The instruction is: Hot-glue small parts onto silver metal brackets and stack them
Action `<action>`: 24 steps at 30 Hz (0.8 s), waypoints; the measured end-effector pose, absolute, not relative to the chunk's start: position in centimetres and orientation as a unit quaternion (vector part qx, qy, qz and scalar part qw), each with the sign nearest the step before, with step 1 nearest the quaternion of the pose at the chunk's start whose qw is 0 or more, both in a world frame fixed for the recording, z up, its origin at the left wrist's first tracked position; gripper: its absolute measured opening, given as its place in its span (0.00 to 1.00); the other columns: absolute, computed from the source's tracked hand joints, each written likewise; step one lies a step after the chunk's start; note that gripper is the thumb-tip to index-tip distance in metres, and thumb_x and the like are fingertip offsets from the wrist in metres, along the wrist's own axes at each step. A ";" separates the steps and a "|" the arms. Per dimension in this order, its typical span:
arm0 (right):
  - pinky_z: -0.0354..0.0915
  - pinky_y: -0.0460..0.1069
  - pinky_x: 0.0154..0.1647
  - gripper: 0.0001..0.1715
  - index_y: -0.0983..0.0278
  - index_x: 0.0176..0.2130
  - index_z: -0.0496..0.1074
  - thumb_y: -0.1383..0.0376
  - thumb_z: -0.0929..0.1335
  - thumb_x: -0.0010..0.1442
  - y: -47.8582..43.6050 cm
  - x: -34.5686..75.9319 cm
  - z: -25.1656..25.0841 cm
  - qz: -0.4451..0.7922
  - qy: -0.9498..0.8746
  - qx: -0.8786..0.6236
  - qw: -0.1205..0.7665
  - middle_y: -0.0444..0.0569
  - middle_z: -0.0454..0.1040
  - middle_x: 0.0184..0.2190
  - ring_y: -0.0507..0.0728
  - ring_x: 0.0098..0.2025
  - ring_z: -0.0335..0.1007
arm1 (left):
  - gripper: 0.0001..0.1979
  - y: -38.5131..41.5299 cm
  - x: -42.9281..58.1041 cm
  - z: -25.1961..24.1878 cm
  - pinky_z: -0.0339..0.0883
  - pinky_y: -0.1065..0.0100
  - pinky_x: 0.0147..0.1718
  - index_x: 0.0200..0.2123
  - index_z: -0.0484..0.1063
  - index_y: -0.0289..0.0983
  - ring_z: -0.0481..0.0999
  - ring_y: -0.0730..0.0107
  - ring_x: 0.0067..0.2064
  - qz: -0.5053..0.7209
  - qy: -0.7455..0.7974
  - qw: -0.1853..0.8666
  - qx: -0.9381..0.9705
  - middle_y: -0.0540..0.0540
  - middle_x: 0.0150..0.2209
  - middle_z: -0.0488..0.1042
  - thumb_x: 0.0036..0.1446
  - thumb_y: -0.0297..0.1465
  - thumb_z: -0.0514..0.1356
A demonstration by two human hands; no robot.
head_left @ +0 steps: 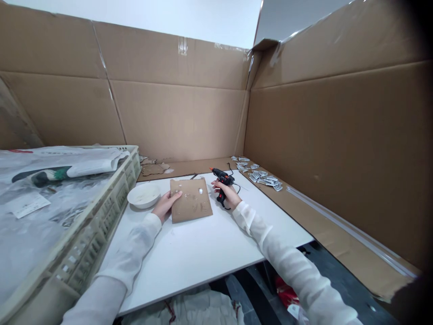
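My left hand [165, 205] grips the left edge of a flat piece of cardboard [189, 210], its thumb lying over the front. Several glossy marks and a small white blob [200, 191] show on the cardboard's face. In my right hand [229, 193] is a black hot glue gun [222, 176] with an orange-red tip, pointing up and left, a little above and right of the cardboard. Its thin cord runs behind and beside it. Just left of my left hand stands a shallow white bowl [145, 196]; what lies in it is too faint to name.
The white board [203, 253] forms the work surface. On the left is a cream plastic crate [101, 230] filled with plastic bags. Several small silvery pieces [267, 179] lie along the right side. Tall cardboard walls [182, 117] close off the back and right.
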State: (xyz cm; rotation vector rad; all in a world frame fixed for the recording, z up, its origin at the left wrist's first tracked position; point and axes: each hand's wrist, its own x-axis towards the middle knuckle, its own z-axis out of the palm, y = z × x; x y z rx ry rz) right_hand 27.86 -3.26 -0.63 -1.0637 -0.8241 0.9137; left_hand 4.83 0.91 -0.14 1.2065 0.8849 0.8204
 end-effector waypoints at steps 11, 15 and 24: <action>0.63 0.46 0.30 0.12 0.65 0.29 0.71 0.65 0.73 0.41 -3.0 27.6 -1.4 0.428 -0.406 -0.475 0.652 0.47 0.70 0.33 0.50 0.31 0.66 | 0.22 0.6 5.0 0.2 0.69 0.69 0.41 0.45 0.68 0.39 0.74 0.64 0.43 0.363 0.399 0.671 0.509 0.42 0.44 0.74 0.48 0.42 0.61; 0.63 0.46 0.31 0.15 0.65 0.31 0.71 0.62 0.73 0.41 -3.2 27.4 -1.2 0.445 -0.434 -0.466 0.630 0.48 0.71 0.35 0.50 0.32 0.66 | 0.19 0.4 5.2 0.4 0.68 0.70 0.41 0.45 0.67 0.40 0.74 0.66 0.43 0.357 0.398 0.680 0.502 0.43 0.46 0.73 0.50 0.40 0.60; 0.60 0.45 0.29 0.16 0.66 0.27 0.69 0.58 0.73 0.40 -3.2 27.4 -1.6 0.452 -0.440 -0.463 0.623 0.45 0.69 0.26 0.48 0.26 0.63 | 0.19 0.7 5.1 0.0 0.68 0.68 0.42 0.45 0.68 0.39 0.74 0.65 0.44 0.360 0.376 0.672 0.527 0.44 0.45 0.73 0.50 0.39 0.58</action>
